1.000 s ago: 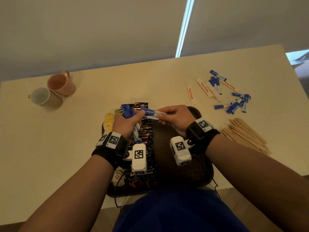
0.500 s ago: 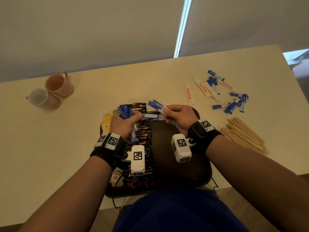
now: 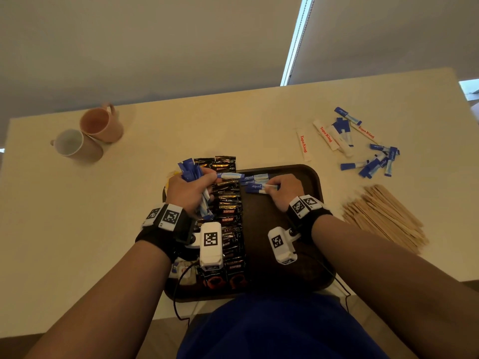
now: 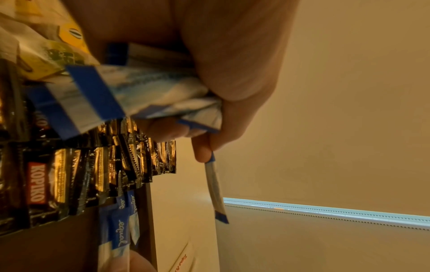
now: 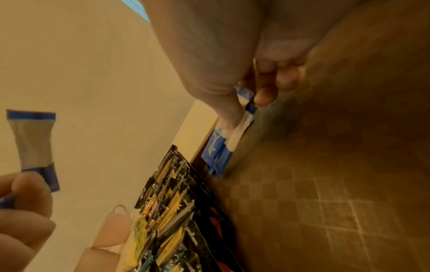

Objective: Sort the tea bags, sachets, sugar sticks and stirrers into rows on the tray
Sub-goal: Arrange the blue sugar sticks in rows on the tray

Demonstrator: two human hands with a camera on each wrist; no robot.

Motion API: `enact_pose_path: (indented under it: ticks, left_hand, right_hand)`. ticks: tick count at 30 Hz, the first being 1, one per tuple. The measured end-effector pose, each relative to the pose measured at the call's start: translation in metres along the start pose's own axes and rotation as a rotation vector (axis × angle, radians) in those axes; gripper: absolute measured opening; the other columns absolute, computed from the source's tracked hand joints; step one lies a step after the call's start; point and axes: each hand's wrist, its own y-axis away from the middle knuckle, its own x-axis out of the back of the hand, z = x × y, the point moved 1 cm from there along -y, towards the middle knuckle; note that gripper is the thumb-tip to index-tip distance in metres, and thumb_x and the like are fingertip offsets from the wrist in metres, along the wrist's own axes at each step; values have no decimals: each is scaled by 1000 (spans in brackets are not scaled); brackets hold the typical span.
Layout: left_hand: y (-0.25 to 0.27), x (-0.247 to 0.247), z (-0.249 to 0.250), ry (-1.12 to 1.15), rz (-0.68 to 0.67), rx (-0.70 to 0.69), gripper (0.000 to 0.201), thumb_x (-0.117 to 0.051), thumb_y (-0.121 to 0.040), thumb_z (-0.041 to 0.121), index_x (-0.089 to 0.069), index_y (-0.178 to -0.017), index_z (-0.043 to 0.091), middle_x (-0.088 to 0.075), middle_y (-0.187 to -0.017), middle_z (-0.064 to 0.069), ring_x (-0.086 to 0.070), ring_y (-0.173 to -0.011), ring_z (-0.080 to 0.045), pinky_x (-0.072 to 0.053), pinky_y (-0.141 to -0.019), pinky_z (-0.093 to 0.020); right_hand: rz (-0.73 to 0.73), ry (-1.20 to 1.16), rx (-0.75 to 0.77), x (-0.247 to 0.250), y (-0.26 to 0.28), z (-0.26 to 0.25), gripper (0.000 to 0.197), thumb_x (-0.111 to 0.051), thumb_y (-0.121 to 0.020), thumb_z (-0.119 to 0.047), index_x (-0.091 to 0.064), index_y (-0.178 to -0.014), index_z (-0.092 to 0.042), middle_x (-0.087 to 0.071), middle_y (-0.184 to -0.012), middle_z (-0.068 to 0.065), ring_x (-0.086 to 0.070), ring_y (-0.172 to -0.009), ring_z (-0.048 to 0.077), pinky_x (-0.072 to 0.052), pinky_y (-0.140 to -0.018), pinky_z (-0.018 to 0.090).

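Paper and foil: every packet here is thin and light, so I judge none needs force, only a neat pinch.
Mugs (image 3: 88, 136): 2, near the table's far-left corner, touching each other, well apart from the tray.
Tea bags (image 3: 181, 270): pale packets along the tray's left edge, mostly hidden under the left wrist; they look soft and easily creased.
Left hand (image 3: 191, 190): clenched round a bundle of blue sugar sticks (image 3: 190, 169) above the tray's far-left corner, with 1 more stick (image 3: 229, 175) pinched at its end and pointing right.
Coffee sachets (image 3: 229, 216): black and gold foil, overlapped in a row running from the tray's far edge to its near edge; probably slick, best taken by a crimped end.
Laid sugar sticks (image 3: 255, 182): about 3, side by side just inside the tray's far edge, right of the sachets; limp tubes, likely to sag if lifted by 1 tip.
Right hand (image 3: 283, 190): fingertips pinching the right end of the nearest laid stick, pressing it onto the tray (image 3: 315, 182).
Loose sticks (image 3: 363, 146): blue and white ones scattered near the table's far-right corner.
Stirrers (image 3: 383, 216): stiff wooden pile by the table's right edge, just beside the tray; easiest gathered as a bunch at mid-length.
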Motion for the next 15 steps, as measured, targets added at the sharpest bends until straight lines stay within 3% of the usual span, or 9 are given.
enact_pose_path:
  ticks: [7, 15]
  left_hand:
    - [1, 3, 0, 4, -4, 6, 12, -67, -91, 8, -69, -83, 15, -71, -84, -12, -53, -55, -9, -48, -57, -28]
    - [-2, 4, -2, -13, -6, 13, 13, -69, -90, 9, -71, -79, 17, -70, -85, -15, -52, -56, -11, -47, -58, -30]
  right_hand:
    - [-64, 91, 36, -2, -6, -6, 22, -64, -95, -23, -73, -113, -16, -68, -118, 5, -62, -106, 19, -42, -84, 22]
    - [-77, 149, 106, 0, -11, -2, 5, -72, -88, -27, -69, -92, -24, -60, -89, -6, -58, -86, 13, -46, -76, 27]
